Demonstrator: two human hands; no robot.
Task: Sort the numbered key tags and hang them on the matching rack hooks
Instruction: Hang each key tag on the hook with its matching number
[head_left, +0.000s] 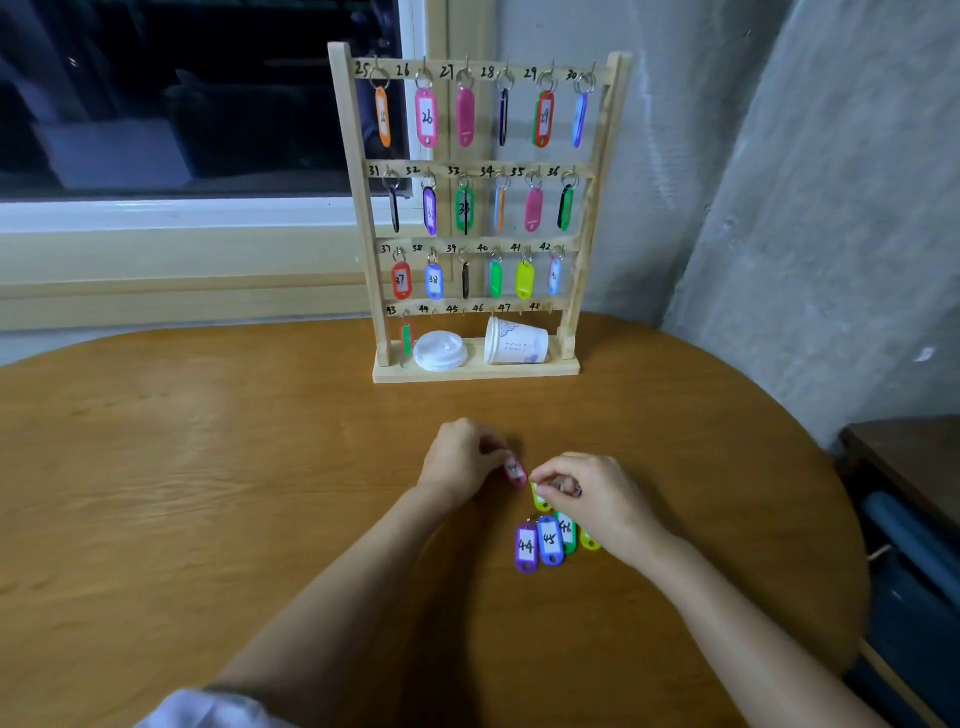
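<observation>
Spotter: Tag in question was the pink tag (515, 472), pinched in the fingertips of your left hand (457, 462) and sitting right between your two hands. Its number was too blurred to read, and I couldn't tell whether it was clear of the table (208, 467).

Checker: Your right hand (587, 493) was curled as well, thumb and forefinger nipping the far end of a yellow-green tag (539, 500) just beside the pink one. Ring or body, I couldn't tell.

Spotter: On your side of that hand lay the sorted row, touching edge to edge: purple 44 tag (526, 546), blue 45 tag (550, 540), green 46 tag (567, 531), and one more half hidden under your right wrist. Their long axes ran away from you, rings toward the rack (358, 156).

Checker: That rack stood straight ahead, well apart from both hands. Its bottom rail (467, 309), marked 43 to 48, carried only a green tag (406, 339) at 43.

Spotter: So I'd judge the coming move was a forward reach. The pink tag sat tilted, long axis roughly toward the rack, and your left hand was slightly the nearer.

Checker: A tipped paper cup (514, 342) and a lid (440, 351) lay on the base beneath those hooks and might crowd a hanging tag.
</observation>
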